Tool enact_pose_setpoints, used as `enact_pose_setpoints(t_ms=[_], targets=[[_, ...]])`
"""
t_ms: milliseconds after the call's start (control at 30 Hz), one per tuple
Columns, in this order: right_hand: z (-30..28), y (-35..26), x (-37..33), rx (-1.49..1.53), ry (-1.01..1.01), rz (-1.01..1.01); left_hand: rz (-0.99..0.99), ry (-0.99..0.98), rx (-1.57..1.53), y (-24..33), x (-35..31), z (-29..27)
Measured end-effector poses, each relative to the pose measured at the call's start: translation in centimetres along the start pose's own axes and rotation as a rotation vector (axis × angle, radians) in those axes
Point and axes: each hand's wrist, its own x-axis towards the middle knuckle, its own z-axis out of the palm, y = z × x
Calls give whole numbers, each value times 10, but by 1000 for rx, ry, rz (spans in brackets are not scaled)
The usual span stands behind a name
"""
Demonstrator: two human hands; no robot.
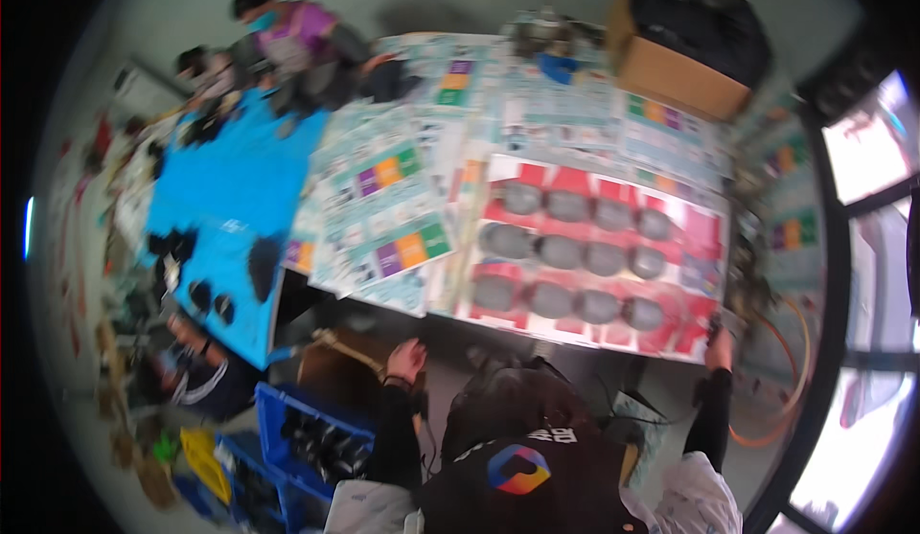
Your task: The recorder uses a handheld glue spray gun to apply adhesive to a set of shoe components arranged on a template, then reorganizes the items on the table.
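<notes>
My left hand (406, 361) is raised in front of my body, off the table's front edge. Its fingers are slightly bent and apart, and nothing shows in them. My right hand (717, 345) is at the front right corner of a red and white board (692, 331), closed around a small dark thing that is too blurred to name. Several grey, rounded, cup-like pieces (551, 300) lie on the board in three rows.
Printed sheets (383, 199) cover the table. A cardboard box (671, 72) with dark material stands at the back right. An orange hose (781, 429) loops at right. Blue crates (273, 419) stand low at left. Co-workers (292, 41) are at a blue-topped table (230, 180).
</notes>
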Motion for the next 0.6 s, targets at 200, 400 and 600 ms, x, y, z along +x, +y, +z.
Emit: enact_pose_setpoints(t_ms=[200, 400, 600], targets=[[59, 6, 45, -216, 240, 84, 111, -85, -128, 62, 25, 107], [63, -5, -15, 42, 455, -90, -26, 152, -466, 88, 97, 174], [60, -37, -129, 35, 325, 33, -142, 183, -572, 81, 167, 182]])
